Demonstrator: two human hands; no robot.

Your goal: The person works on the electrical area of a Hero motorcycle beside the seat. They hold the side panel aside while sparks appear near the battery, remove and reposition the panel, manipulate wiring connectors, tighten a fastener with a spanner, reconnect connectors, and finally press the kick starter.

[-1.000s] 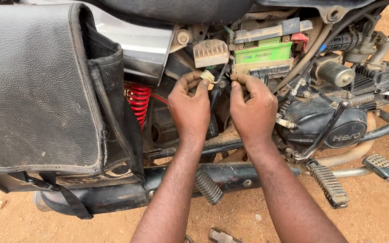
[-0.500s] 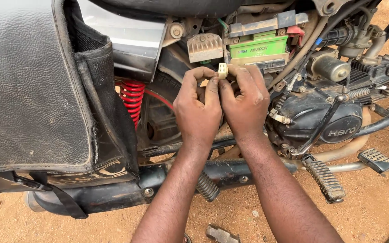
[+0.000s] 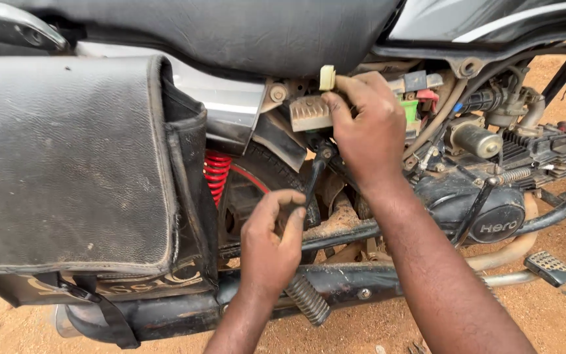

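Far left: black textured saddlebag (image 3: 67, 164) hangs on the side of the motorcycle, covering the rear flank; a strap trails below it over the dark exhaust pipe (image 3: 165, 314). Just right of the bag, the red coil spring (image 3: 216, 176) of the rear shock shows in the gap, with the rear tyre (image 3: 263, 177) beside it. Black seat (image 3: 230, 33) runs along the top.

Centre, low: left hand (image 3: 271, 242) sits in front of the frame rail, fingers curled and pinched around a thin black wire lead (image 3: 314, 177) that runs up toward the electrical bay. Ribbed rear footpeg (image 3: 308, 300) lies just below this hand.

Centre, high: right hand (image 3: 369, 128) is raised to the open side bay under the seat. Thumb and forefinger pinch a small cream plastic connector (image 3: 327, 77), held upright just below the seat edge; remaining fingers are curled against the parts behind. A tan finned module (image 3: 310, 113) sits directly under the connector, touching the thumb side of the hand. A green battery (image 3: 410, 109) is partly hidden behind the knuckles.

Right: black engine side cover (image 3: 492, 219), finned cylinder (image 3: 545, 151) and cylindrical starter motor (image 3: 476, 139). Front footpeg (image 3: 548, 267) juts out lower right. Ground is reddish sandy dirt (image 3: 558, 321).
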